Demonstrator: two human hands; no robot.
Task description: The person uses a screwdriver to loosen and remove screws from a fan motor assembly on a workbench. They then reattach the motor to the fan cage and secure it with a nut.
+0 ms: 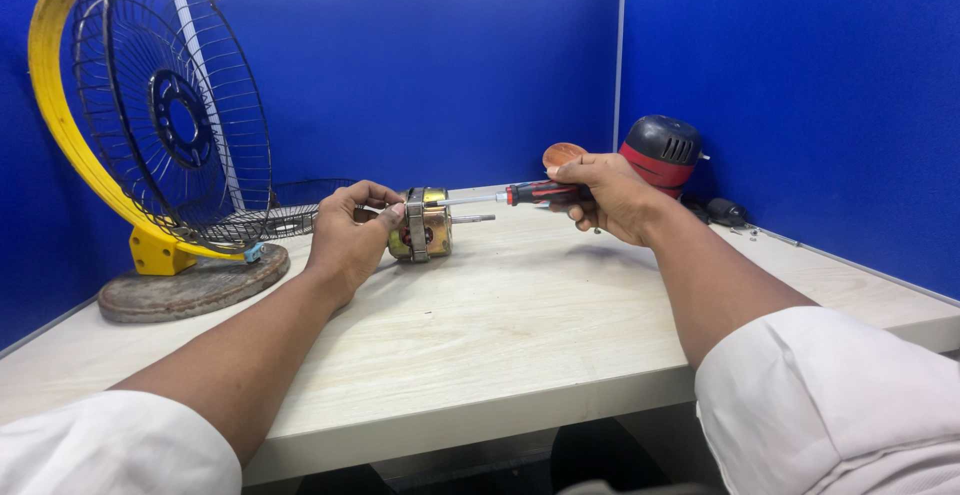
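Head view shows your left hand (350, 235) clamped around a small fan motor (420, 225) standing on the wooden table (520, 325), fingers curled over its top so it cannot roll or twist. Your right hand (605, 195) is closed around the red-and-black handle of a screwdriver (500, 196), held level so the tip meets the motor's upper edge just beside your left fingertips. Behind your right hand sits a red and black housing (660, 150). Off to the outer side of your left hand, a wire fan guard (170, 105) in a yellow ring stands on a round base (190, 285), out of your way.
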